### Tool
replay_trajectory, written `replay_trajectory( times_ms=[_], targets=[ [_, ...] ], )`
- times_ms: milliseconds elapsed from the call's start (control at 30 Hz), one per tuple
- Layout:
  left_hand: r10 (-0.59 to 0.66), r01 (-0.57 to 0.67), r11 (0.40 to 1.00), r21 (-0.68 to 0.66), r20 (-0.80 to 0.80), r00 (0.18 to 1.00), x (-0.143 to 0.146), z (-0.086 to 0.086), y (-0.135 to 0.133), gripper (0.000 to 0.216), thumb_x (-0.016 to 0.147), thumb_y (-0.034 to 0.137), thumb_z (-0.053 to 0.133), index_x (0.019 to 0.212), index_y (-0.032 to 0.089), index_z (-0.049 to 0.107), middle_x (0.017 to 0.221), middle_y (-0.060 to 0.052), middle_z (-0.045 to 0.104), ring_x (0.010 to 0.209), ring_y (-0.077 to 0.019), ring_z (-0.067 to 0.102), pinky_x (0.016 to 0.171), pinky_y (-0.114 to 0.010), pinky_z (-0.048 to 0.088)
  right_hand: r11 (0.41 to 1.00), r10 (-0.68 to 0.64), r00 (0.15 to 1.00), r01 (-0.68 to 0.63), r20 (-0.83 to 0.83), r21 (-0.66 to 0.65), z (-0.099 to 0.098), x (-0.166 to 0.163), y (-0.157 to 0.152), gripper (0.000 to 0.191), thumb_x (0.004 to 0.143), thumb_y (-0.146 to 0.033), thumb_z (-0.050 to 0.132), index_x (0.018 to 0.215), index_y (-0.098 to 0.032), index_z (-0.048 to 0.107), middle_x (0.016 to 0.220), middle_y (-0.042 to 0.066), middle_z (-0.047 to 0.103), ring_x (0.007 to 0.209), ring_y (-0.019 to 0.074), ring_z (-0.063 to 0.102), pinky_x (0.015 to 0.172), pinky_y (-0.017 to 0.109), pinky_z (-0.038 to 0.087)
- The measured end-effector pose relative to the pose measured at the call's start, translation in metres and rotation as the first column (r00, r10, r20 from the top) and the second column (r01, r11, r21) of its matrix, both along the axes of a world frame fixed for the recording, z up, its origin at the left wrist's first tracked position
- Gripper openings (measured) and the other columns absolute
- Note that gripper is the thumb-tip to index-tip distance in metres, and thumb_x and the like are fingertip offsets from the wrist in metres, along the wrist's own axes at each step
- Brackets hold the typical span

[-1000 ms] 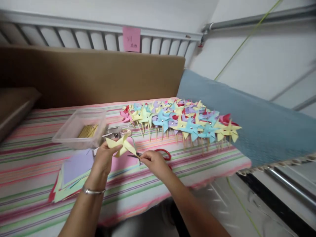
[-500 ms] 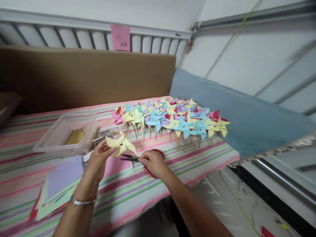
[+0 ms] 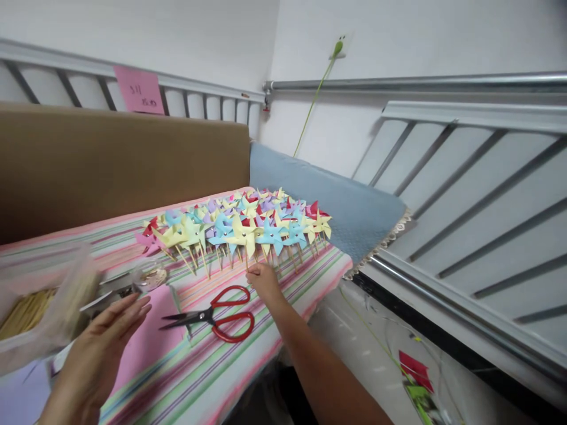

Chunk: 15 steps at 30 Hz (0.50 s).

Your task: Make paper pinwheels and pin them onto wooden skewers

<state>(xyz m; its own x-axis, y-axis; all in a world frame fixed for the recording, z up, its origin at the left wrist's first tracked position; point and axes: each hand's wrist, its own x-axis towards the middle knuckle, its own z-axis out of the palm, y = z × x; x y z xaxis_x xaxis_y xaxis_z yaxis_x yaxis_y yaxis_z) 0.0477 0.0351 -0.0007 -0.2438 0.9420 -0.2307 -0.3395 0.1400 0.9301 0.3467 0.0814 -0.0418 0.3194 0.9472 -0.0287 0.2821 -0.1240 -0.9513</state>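
Observation:
My right hand (image 3: pixel 264 278) reaches forward and pinches the wooden stick of a yellow paper pinwheel (image 3: pixel 243 234), which sits at the front of a row of several coloured pinwheels (image 3: pixel 230 224) on the striped cloth. My left hand (image 3: pixel 103 342) hovers open, fingers stretched out, above a pink paper sheet (image 3: pixel 142 336), holding nothing. Red-handled scissors (image 3: pixel 215 317) lie on the cloth between my two hands.
A clear plastic box (image 3: pixel 39 313) of thin sticks stands at the left. A brown cardboard wall (image 3: pixel 110 159) backs the striped table (image 3: pixel 186 378). A blue cloth (image 3: pixel 328 206) drapes at the right beside a metal railing (image 3: pixel 465 195). A pink note (image 3: pixel 139 90) hangs above.
My right hand has carried the yellow pinwheel from my left hand over to the pinwheel row. My left hand let go and opened. The scissors now lie free. The view swung right.

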Motion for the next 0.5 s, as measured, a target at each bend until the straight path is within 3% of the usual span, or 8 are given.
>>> replay_trajectory(
  times_ms=[233, 500],
  targets=[
    [-0.020, 0.020, 0.999, -0.028, -0.005, 1.000, 0.000, -0.003, -0.001, 0.049, 0.045, 0.035, 0.086, 0.090, 0.021, 0.072, 0.092, -0.006, 0.075, 0.095, -0.0212, 0.068, 0.080, -0.021, 0.056, 0.997, -0.074, 0.995, 0.074, 0.069, 0.006, -0.027, 0.003, 0.026, 0.009, 0.069, -0.012, 0.057, 0.070, -0.016, 0.065, 0.061, 0.001, 0.066, 0.058, 0.0151, 0.063, 0.061, 0.026, 0.051],
    [-0.029, 0.028, 0.998, -0.047, -0.016, 0.999, 0.001, -0.003, -0.001, 0.048, 0.048, 0.037, 0.085, 0.090, 0.020, 0.071, 0.094, -0.007, 0.075, 0.096, -0.0228, 0.068, 0.080, -0.022, 0.056, 0.994, -0.109, 0.982, 0.111, 0.155, -0.008, -0.036, 0.007, 0.034, 0.013, 0.072, -0.011, 0.057, 0.078, -0.014, 0.069, 0.071, 0.004, 0.070, 0.060, 0.0150, 0.064, 0.062, 0.026, 0.051]
  ],
)
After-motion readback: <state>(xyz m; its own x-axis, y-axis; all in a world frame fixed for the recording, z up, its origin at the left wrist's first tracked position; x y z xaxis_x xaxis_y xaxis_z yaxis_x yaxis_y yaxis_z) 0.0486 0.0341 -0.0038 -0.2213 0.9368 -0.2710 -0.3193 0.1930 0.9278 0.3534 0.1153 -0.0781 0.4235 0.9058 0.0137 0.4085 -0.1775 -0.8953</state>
